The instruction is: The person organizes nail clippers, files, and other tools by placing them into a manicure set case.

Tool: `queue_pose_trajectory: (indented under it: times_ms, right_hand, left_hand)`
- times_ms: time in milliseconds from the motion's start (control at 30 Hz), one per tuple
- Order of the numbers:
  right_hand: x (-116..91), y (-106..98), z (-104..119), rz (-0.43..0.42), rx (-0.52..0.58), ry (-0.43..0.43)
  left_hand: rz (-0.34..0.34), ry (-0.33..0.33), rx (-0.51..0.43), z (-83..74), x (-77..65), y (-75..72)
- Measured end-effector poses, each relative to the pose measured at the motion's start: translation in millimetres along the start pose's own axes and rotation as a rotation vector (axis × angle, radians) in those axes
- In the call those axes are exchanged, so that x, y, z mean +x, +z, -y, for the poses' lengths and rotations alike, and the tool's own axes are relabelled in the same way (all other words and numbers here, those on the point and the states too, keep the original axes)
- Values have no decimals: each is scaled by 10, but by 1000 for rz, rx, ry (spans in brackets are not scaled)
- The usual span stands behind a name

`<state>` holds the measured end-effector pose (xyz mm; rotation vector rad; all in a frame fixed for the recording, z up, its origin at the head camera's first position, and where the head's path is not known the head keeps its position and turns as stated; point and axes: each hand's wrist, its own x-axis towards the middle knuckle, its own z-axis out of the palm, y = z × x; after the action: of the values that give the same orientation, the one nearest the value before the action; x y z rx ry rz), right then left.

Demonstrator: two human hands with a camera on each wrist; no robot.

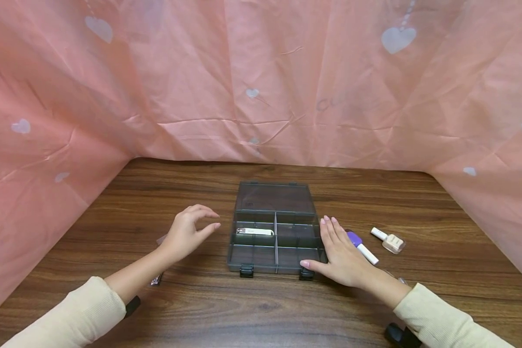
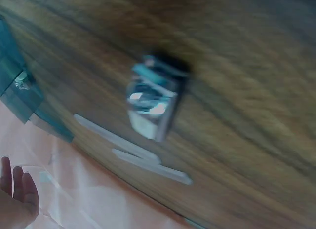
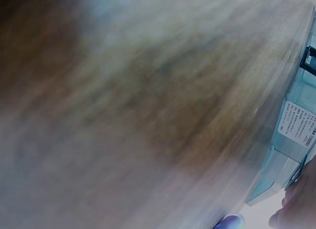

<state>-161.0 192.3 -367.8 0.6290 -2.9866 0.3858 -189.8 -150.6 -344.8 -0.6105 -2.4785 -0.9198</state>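
The left arm (image 1: pixel 132 270) reaches forward and inward out of a cream sleeve (image 1: pixel 80 309), the left hand (image 1: pixel 184 234) turned side-on — fingers (image 1: pixel 203 210) lightly bent and pointing right, thumb (image 1: pixel 210 231) held apart below them with a clear gap. The right arm (image 1: pixel 387 286), in a matching sleeve (image 1: pixel 443 314), angles in from the other side. The right hand (image 1: pixel 342 258) shows its back — fingers straight and close together, pointing forward, thumb spread wide toward the left.
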Motion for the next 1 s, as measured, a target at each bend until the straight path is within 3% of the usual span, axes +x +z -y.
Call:
queue_pose_trajectory:
  times_ms: [200,400,700,1000]
  right_hand:
    - [-3,5,4,-4,-2,-2]
    - [-8,-2,5,-7,-3,-4]
    - [-7,-5,5,-1,0,-1]
    - [-6,-4,7,-2,2,-2]
  left_hand:
    - [28,-15,-20,98,-137,-86]
    - [65,37,-127,206,-275,-161]
    - [122,51,-43,371,-475,-282]
    - [181,48,-40,509,-613,-349]
